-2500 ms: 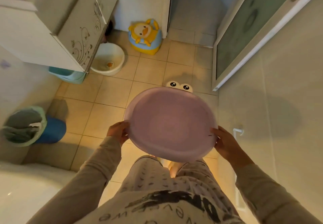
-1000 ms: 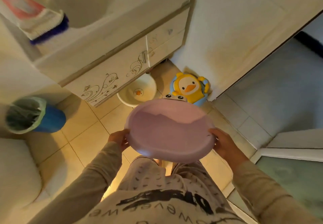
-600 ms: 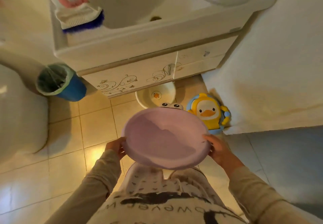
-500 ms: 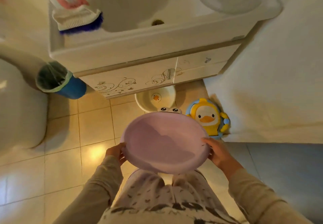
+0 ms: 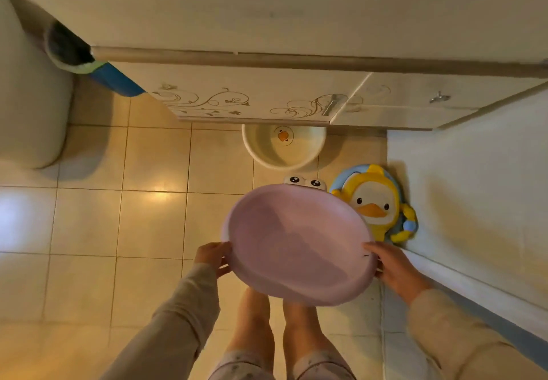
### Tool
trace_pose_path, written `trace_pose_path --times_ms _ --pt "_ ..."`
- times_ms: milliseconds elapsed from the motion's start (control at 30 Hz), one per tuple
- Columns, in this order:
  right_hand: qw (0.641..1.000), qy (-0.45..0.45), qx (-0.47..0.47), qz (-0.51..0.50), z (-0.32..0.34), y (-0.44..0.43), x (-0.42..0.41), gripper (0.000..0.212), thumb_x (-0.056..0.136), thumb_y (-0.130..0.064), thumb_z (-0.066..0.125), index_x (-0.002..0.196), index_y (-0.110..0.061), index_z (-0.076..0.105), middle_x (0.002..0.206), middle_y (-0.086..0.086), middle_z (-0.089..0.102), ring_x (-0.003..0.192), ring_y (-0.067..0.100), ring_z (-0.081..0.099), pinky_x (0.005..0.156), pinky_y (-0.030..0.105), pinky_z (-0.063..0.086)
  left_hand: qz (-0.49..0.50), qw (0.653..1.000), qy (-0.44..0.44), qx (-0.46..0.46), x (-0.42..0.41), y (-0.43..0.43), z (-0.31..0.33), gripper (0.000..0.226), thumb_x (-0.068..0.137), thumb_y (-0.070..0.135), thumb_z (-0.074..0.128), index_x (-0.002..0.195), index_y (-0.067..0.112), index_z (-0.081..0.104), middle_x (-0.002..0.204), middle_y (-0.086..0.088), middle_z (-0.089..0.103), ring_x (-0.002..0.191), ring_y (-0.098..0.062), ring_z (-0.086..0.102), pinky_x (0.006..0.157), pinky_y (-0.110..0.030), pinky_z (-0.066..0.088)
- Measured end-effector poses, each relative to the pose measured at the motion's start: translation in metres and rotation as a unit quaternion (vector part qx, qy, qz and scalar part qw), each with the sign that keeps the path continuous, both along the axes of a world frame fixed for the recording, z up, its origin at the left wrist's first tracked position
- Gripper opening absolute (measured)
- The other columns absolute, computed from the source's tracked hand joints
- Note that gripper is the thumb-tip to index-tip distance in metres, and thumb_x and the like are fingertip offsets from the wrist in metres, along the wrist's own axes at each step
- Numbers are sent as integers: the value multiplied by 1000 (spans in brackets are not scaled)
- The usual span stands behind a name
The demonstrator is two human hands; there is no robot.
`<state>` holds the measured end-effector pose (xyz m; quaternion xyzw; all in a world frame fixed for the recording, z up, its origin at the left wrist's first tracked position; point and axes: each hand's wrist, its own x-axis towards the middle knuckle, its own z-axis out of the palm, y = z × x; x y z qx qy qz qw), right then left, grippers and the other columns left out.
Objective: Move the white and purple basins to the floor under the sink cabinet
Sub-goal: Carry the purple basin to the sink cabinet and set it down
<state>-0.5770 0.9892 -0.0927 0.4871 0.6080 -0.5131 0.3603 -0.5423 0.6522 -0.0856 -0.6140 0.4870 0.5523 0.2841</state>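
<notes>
I hold the purple basin (image 5: 296,243) in the air above the tiled floor, tilted a little, with cartoon eyes on its far rim. My left hand (image 5: 213,256) grips its left rim and my right hand (image 5: 391,267) grips its right rim. The white basin (image 5: 284,149), with a small duck print inside, stands on the floor, its far part tucked under the sink cabinet (image 5: 252,103). The purple basin hangs nearer to me than the white one, apart from it.
A yellow duck potty (image 5: 375,201) sits on the floor against the white wall at the right, beside the purple basin. A blue bin (image 5: 115,80) with a liner stands left of the cabinet. A toilet (image 5: 29,97) fills the far left. My bare feet (image 5: 278,329) are below the basin.
I have turned toward the sink cabinet and bent lower, so the cabinet front and white basin now lie straight ahead. The purple basin stays held in both hands.
</notes>
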Motion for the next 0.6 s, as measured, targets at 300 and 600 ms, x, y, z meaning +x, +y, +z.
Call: trace_pose_path --times_ms 300,600 --pt "999 -15 47 3 -168 -26 -46 16 82 -3 61 94 -13 63 92 8 62 83 22 58 66 34 50 -78 996 32 7 -58 -16 -155 23 89 1 53 68 9 48 73 -7 52 65 -19 50 65 -32 45" --pt "980 95 88 153 -244 -46 -173 20 86 -6 60 72 -17 51 73 4 51 65 14 47 59 28 42 -155 980 128 -18 -147 -27 -240 12 88 13 58 96 6 53 101 -14 57 78 -21 58 66 -28 46"
